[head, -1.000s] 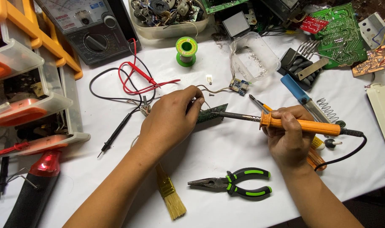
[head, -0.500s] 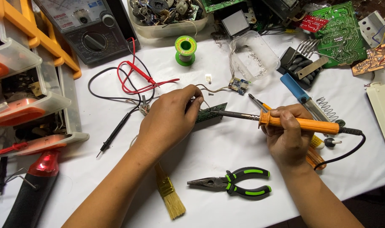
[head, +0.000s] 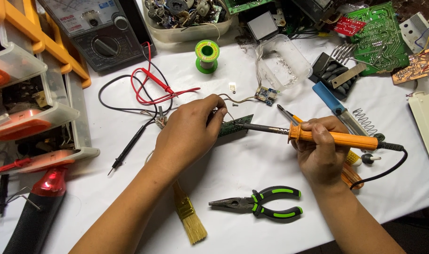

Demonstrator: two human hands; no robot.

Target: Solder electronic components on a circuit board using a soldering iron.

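Observation:
My right hand [head: 321,150] grips an orange-handled soldering iron [head: 339,138], its metal tip pointing left onto a small green circuit board [head: 235,125]. My left hand [head: 188,133] rests over the left end of that board, fingers pinched on a thin wire above it. The wire leads to a small blue module [head: 265,94] lying just beyond. Part of the board is hidden under my left hand.
Black-and-green pliers [head: 261,205] and a small brush [head: 188,216] lie near the front edge. A multimeter [head: 99,30] with red and black leads [head: 151,91], a green solder spool [head: 207,55], a clear plastic tub [head: 282,61], orange parts drawers [head: 21,70] and green circuit boards [head: 381,37] surround the work.

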